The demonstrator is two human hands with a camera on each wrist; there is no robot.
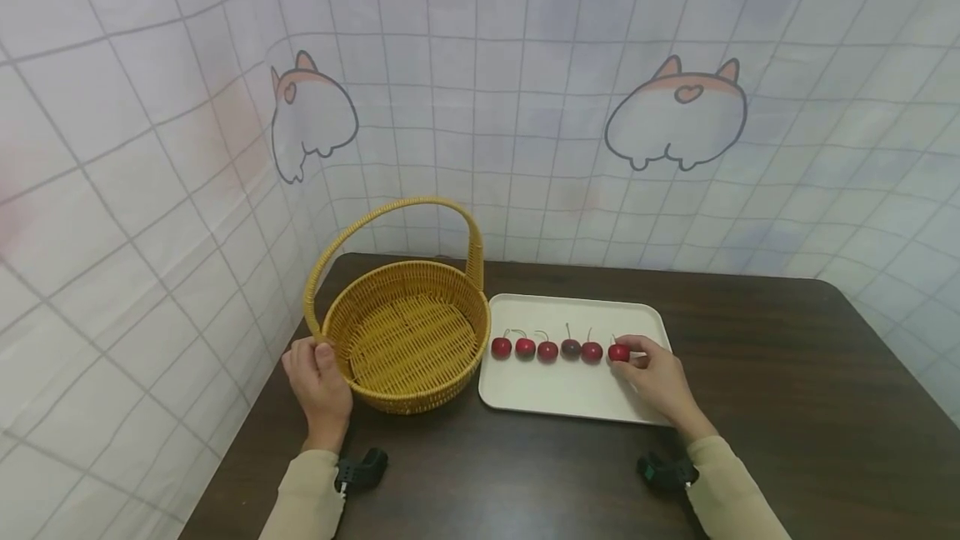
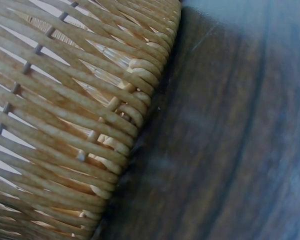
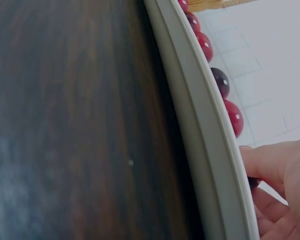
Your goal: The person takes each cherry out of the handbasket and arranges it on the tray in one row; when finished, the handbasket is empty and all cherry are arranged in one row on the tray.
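Observation:
At the right end of a row, my right hand (image 1: 660, 380) pinches a red cherry (image 1: 618, 353) with a short stem between thumb and fingertips. Several other cherries (image 1: 547, 351) lie in line to its left on a white rectangular tray (image 1: 551, 390). My left hand (image 1: 318, 386) holds the left rim of a yellow woven basket (image 1: 408, 398) by the foot of its tall handle, thumb on top. No cherry lies in the basket. The left wrist view shows only the basket's wall (image 2: 65, 100). In the right wrist view the tray's edge (image 3: 205, 115) partly hides the cherries.
Basket and tray stand side by side on a dark wooden table (image 1: 787, 382). A white grid-patterned cloth (image 1: 525, 107) with cartoon animals hangs behind and on the left. Each wrist carries a black band (image 1: 363, 469).

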